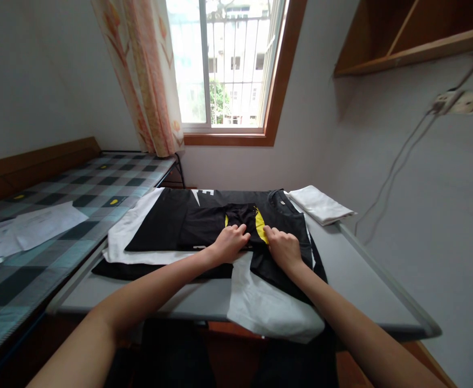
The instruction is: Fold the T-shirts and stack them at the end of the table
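Note:
A dark garment with yellow patches (204, 226) lies partly folded on top of the spread shirts; I cannot tell its exact kind. My left hand (231, 243) is closed on its near edge, beside a small yellow strip. At the larger yellow patch, my right hand (283, 248) pinches the cloth with curled fingers. Beneath is a black T-shirt (155, 226) with white print along its far side and its neckline to the right. A white shirt (133, 240) shows under that, its sleeve (268, 310) hanging over the near table edge. More black cloth (127, 270) lies lowest.
The grey table (365, 280) stands against the right wall. A folded white cloth (321, 205) rests at its far right corner. To the left is a bed with a checked cover (70, 194) and papers (38, 229). Cables (398, 161) hang from the wall socket.

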Demonstrator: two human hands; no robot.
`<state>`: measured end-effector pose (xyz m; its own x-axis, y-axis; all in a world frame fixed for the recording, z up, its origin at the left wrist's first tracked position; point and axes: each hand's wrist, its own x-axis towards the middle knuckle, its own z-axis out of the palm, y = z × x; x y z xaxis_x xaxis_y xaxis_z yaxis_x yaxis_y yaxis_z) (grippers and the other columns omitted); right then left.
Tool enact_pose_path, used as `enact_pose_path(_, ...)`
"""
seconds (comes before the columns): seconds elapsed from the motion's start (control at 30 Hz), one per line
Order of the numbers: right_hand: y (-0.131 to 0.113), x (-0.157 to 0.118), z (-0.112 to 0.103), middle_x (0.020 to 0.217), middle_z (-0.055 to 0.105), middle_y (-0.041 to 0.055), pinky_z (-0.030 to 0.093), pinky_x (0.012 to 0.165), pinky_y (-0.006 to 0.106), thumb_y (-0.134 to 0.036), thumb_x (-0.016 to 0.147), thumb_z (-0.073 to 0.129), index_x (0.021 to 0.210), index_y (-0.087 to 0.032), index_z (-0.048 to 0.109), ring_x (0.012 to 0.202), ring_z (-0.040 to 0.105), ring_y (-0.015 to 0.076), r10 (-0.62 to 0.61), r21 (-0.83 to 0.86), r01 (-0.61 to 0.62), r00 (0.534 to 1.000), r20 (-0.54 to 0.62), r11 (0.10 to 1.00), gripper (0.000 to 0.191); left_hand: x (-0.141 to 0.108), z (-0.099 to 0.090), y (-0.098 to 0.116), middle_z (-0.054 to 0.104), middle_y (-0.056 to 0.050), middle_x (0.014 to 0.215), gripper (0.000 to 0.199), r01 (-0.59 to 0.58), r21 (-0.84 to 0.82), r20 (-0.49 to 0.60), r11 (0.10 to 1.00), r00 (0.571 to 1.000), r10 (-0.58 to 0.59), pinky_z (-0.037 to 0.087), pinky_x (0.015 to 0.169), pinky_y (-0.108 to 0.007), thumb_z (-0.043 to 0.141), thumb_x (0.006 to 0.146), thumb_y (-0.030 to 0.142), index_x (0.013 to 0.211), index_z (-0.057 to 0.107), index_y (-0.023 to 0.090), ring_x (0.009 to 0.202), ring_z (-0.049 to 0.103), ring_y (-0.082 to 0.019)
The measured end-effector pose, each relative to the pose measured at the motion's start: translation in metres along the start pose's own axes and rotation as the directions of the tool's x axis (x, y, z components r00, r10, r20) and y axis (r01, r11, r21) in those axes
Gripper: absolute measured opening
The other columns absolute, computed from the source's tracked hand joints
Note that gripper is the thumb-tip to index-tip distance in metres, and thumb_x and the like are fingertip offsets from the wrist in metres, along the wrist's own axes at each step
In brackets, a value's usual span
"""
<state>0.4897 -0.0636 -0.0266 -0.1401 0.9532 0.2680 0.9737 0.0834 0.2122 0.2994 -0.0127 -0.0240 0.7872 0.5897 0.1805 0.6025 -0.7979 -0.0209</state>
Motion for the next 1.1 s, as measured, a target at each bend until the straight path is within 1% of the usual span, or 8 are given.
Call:
enact_pose_path(0.13, 0.0, 0.002, 0.001, 0.091, 0.065, 0.0098, 0.034, 0.062, 0.03, -0.015, 0.092, 0.044, 0.108, -0.017, 0.059, 0.076, 0.062, 0.0202, -0.057, -0.007, 0.057, 0.998, -0.026, 0.998, 0.022, -0.002, -0.001, -0.002, 0.058, -0.014, 0.098, 0.012, 0.014, 0.02, -0.004, 1.0, 1.0, -0.014, 0.047, 0.075, -0.037, 0.06, 0.083, 0.021, 0.093, 0.065, 0.016, 0.086, 0.06, -0.026)
enact_pose_path(0.23, 0.005, 0.003, 0.006, 0.093, 0.063, 0.0086, 0.036, 0.064, 0.028, -0.013, 0.089, 0.049, 0.106, -0.018, 0.062, 0.078, 0.06, 0.0194, -0.144, 0.031, 0.146, 0.987, -0.068, 0.989, 0.021, -0.007, -0.003, -0.004, 0.059, -0.013, 0.097, 0.011, 0.008, 0.083, -0.008, 0.997, 1.0, -0.007, 0.047, 0.073, -0.035, 0.056, 0.085, 0.017, 0.092, 0.064, 0.016, 0.085, 0.06, -0.024)
enact_pose_path(0.37, 0.015, 0.001, 0.016, 0.097, 0.06, 0.0067, 0.04, 0.067, 0.024, -0.011, 0.084, 0.055, 0.108, -0.02, 0.063, 0.081, 0.058, 0.0168, -0.229, 0.152, 0.254, 0.959, -0.166, 0.955, 0.026, -0.016, -0.007, -0.006, 0.059, -0.011, 0.097, 0.013, -0.025, 0.156, 0.001, 0.987, 1.0, 0.026, 0.046, 0.071, -0.036, 0.057, 0.086, 0.023, 0.093, 0.064, 0.014, 0.086, 0.058, -0.024)
enact_pose_path(0.5, 0.02, -0.002, 0.022, 0.093, 0.058, 0.0054, 0.041, 0.068, 0.023, -0.009, 0.085, 0.053, 0.101, -0.02, 0.066, 0.076, 0.056, 0.0144, -0.299, 0.206, 0.343, 0.929, -0.217, 0.916, 0.023, -0.022, -0.008, -0.006, 0.06, -0.011, 0.097, 0.022, -0.045, 0.234, -0.019, 0.971, 0.999, 0.05, 0.043, 0.078, -0.04, 0.06, 0.086, 0.032, 0.098, 0.065, 0.014, 0.091, 0.057, -0.027)
enact_pose_path(0.7, 0.02, -0.002, 0.026, 0.092, 0.056, 0.0055, 0.042, 0.066, 0.024, -0.008, 0.084, 0.053, 0.098, -0.02, 0.068, 0.071, 0.055, 0.0138, -0.292, 0.211, 0.334, 0.934, -0.205, 0.919, 0.023, -0.026, 0.002, -0.005, 0.062, -0.01, 0.096, 0.023, -0.066, 0.31, -0.04, 0.948, 0.996, 0.083, 0.04, 0.073, -0.037, 0.044, 0.094, 0.015, 0.108, 0.062, 0.012, 0.087, 0.058, -0.024)
enact_pose_path(0.87, 0.021, -0.003, 0.03, 0.094, 0.056, 0.0062, 0.045, 0.07, 0.025, -0.012, 0.084, 0.054, 0.098, -0.019, 0.069, 0.075, 0.055, 0.0143, -0.266, 0.306, 0.336, 0.932, -0.247, 0.891, 0.021, -0.033, 0.003, -0.006, 0.064, -0.008, 0.091, 0.024, -0.069, 0.288, -0.066, 0.955, 0.994, 0.092, 0.04, 0.072, -0.036, 0.044, 0.095, 0.017, 0.114, 0.059, 0.013, 0.079, 0.06, -0.022)
enact_pose_path(0.97, 0.02, -0.005, 0.026, 0.091, 0.057, 0.0064, 0.044, 0.074, 0.029, -0.021, 0.085, 0.057, 0.096, -0.018, 0.071, 0.077, 0.054, 0.016, -0.271, 0.346, 0.361, 0.92, -0.282, 0.866, 0.018, -0.037, 0.006, -0.008, 0.065, -0.007, 0.086, 0.021, -0.063, 0.251, -0.083, 0.966, 0.993, 0.087, 0.041, 0.071, -0.036, 0.047, 0.094, 0.018, 0.109, 0.061, 0.013, 0.075, 0.06, -0.021)
enact_pose_path(1.1, 0.018, -0.006, 0.021, 0.084, 0.057, 0.0063, 0.041, 0.072, 0.031, -0.033, 0.088, 0.056, 0.094, -0.018, 0.073, 0.076, 0.051, 0.017, -0.289, 0.329, 0.386, 0.907, -0.306, 0.862, 0.024, -0.041, 0.011, -0.01, 0.067, -0.005, 0.082, 0.019, -0.055, 0.166, -0.146, 0.984, 0.986, 0.08, 0.04, 0.072, -0.035, 0.048, 0.094, 0.024, 0.098, 0.065, 0.015, 0.073, 0.061, -0.019)
